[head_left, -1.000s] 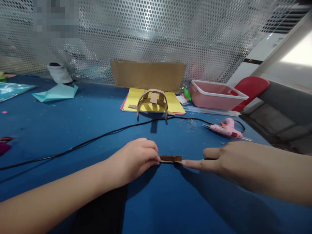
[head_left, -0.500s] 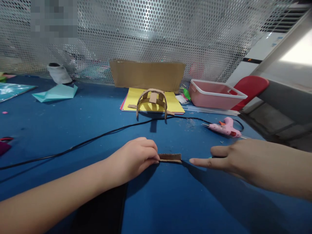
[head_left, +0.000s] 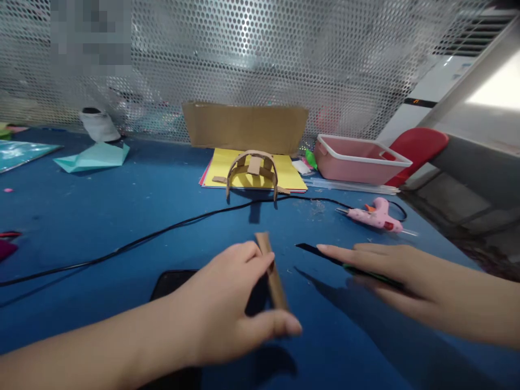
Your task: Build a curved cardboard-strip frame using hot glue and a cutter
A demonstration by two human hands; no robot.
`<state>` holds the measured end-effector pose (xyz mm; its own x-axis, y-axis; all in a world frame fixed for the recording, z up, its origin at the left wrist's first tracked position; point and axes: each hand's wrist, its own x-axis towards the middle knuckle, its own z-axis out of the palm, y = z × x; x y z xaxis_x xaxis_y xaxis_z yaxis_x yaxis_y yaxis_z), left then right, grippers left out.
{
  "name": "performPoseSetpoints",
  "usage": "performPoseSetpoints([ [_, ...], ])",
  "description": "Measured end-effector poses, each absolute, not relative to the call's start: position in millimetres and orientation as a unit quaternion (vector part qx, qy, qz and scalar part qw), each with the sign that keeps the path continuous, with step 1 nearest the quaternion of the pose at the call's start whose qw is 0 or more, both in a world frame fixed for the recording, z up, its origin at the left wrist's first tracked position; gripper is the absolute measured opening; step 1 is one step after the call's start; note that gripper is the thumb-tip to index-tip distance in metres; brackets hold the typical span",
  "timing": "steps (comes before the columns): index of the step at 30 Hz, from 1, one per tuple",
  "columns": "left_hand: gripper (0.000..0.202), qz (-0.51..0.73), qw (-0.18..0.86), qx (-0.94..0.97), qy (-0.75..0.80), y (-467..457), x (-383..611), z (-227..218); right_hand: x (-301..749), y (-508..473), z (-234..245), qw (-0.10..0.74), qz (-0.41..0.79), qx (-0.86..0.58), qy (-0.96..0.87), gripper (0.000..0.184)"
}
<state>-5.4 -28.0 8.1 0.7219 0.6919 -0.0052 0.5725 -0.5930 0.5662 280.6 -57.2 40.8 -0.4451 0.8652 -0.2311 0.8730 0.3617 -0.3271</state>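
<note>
My left hand has its fingers around a folded strip of brown cardboard, held at a slant just above the blue table. The thumb is at the strip's near end and the fingertips are near its upper part. My right hand grips a utility knife with a dark blade and a green-edged handle. Its index finger lies stretched along the blade, whose tip points left toward the strip, apart from it. Most of the handle is hidden beneath the palm.
A cardboard arch frame stands by yellow paper, before a cardboard panel. A pink glue gun lies at right with its black cord crossing the table. Behind it is a pink basket. A black flat object lies under my left arm.
My left hand has turned the cardboard strip from lying sideways to pointing away from me, and the thumb has spread. My right hand has moved the knife slightly up, its blade now plain to see.
</note>
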Motion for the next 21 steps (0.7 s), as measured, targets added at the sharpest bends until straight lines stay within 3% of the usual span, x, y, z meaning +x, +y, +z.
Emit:
performPoseSetpoints([
  [3, 0.063, 0.112, 0.303, 0.898, 0.298, -37, -2, 9, 272, -56, 37, 0.012, -0.282, 0.536, 0.796, 0.052],
  [7, 0.02, 0.192, 0.284, 0.896, 0.284, -27, -4, 3, 268, -54, 36, 0.004, -0.428, 0.576, 0.696, 0.059],
  [10, 0.018, 0.246, 0.298, 0.849, 0.361, -14, -6, 1, 264, -57, 39, 0.005, -0.491, 0.567, 0.662, 0.063],
  [14, 0.033, 0.228, 0.435, 0.786, 0.375, -6, -6, 2, 259, -65, 40, 0.021, -0.487, 0.571, 0.66, 0.061],
  [17, 0.025, 0.231, 0.497, 0.753, 0.365, -7, -4, 3, 254, -68, 39, 0.034, -0.467, 0.573, 0.673, 0.058],
  [21, 0.013, 0.239, 0.501, 0.744, 0.374, -8, -4, 2, 251, -67, 42, 0.047, -0.453, 0.563, 0.689, 0.059],
])
